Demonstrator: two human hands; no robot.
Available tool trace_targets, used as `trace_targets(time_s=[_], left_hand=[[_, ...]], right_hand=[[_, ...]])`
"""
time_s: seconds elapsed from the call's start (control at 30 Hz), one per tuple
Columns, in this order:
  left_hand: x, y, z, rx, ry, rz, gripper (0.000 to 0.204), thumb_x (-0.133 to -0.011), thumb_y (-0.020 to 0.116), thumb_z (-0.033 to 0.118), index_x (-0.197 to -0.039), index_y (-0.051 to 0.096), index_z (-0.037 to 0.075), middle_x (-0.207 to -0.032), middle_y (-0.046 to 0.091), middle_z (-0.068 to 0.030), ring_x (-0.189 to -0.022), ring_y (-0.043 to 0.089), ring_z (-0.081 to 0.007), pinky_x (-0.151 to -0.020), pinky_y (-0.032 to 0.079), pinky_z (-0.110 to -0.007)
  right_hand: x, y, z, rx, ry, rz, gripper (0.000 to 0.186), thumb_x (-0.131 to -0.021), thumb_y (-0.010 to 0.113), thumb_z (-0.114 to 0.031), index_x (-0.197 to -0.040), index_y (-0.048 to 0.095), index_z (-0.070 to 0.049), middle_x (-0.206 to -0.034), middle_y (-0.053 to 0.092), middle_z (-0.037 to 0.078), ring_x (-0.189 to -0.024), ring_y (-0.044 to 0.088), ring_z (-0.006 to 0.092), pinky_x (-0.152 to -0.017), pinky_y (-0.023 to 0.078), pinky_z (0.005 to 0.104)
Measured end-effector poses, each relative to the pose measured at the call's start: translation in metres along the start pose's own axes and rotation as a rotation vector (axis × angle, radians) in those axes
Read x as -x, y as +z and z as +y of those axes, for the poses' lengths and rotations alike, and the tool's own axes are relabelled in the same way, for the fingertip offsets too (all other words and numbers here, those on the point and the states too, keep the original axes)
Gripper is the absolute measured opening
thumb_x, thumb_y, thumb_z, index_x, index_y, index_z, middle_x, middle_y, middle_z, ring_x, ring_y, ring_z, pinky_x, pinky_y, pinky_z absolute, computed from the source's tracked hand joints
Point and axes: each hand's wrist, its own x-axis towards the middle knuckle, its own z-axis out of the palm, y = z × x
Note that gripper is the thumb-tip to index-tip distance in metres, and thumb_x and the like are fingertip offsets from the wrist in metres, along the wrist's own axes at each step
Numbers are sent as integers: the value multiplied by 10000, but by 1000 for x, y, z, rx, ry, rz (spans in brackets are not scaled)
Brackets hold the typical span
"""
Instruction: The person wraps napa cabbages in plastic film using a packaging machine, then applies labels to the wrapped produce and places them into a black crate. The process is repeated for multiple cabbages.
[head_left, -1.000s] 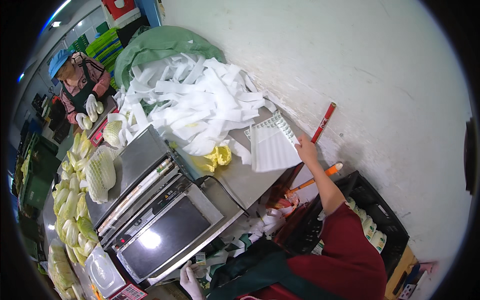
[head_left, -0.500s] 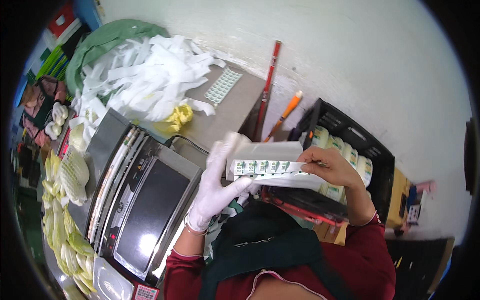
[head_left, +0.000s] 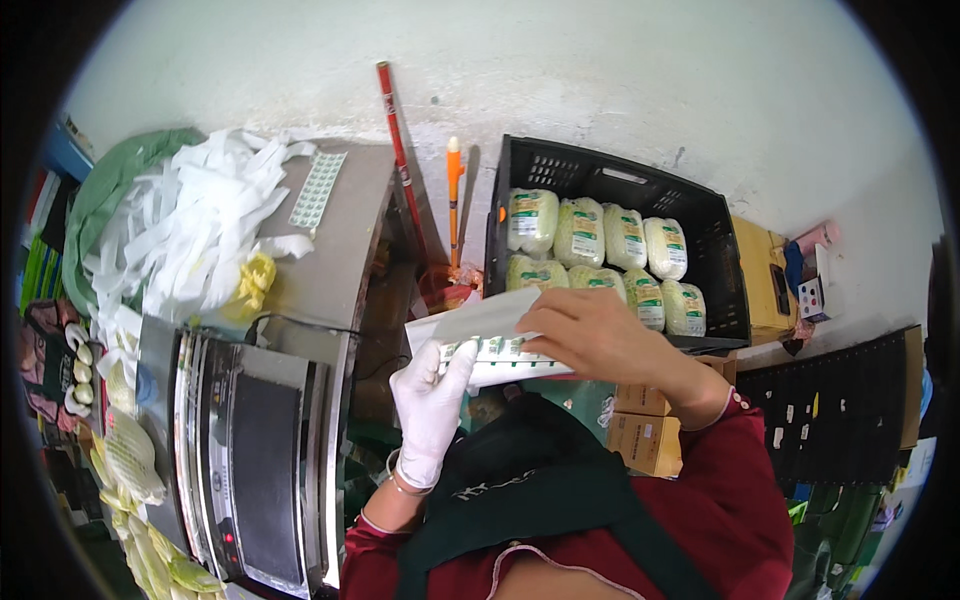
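In the middle, my left hand (head_left: 430, 415), in a white glove, grips the left end of a white sheet of small green-printed labels (head_left: 497, 352), with thumb across its face. My bare right hand (head_left: 590, 340) has its fingers on the sheet's upper right part, where a pale flap is lifted over the labels; its fingertips are partly hidden. Just beyond my hands stands a black plastic crate (head_left: 720, 250) holding several wrapped pale cabbages (head_left: 584, 230).
At left, a metal table (head_left: 352, 185) bears white foam strips (head_left: 180, 200), another label sheet (head_left: 318, 192), yellow scraps, a wrapping machine (head_left: 262, 470) and bare cabbages. A co-worker (head_left: 48, 360) is at far left. Two poles (head_left: 395, 140) lean on the wall; cardboard boxes (head_left: 645, 445) sit at right.
My view has turned right toward the crate. My left hand has come up onto the label sheet, which my right hand carried from the table's right edge to in front of my body.
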Motion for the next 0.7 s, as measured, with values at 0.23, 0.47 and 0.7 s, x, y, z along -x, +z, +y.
trace_targets(time_s=[0.23,0.47,0.7], left_hand=[[-27,48,-2,95,-155,-62,128,-915,652,131,-935,668,5,-761,622,27,-655,495,-11,-579,409,-187],[-44,56,-23,32,-317,25,166,-947,596,152,-883,643,6,-739,581,45,-626,453,-11,-535,353,-184],[-44,34,-6,-41,-177,216,160,-948,587,139,-846,631,23,-781,611,24,-702,507,-33,-661,411,-197]], right_hand=[[30,2,54,-4,-82,18,88,-836,636,-120,-856,587,-50,-786,557,62,-697,604,238,-564,480,325],[37,49,205,-808,835,250,130,-907,600,-161,-896,580,-33,-795,592,40,-734,550,147,-689,455,309],[23,135,335,-483,1209,529,172,-838,711,-219,-833,669,-52,-769,658,53,-757,598,156,-725,436,310]])
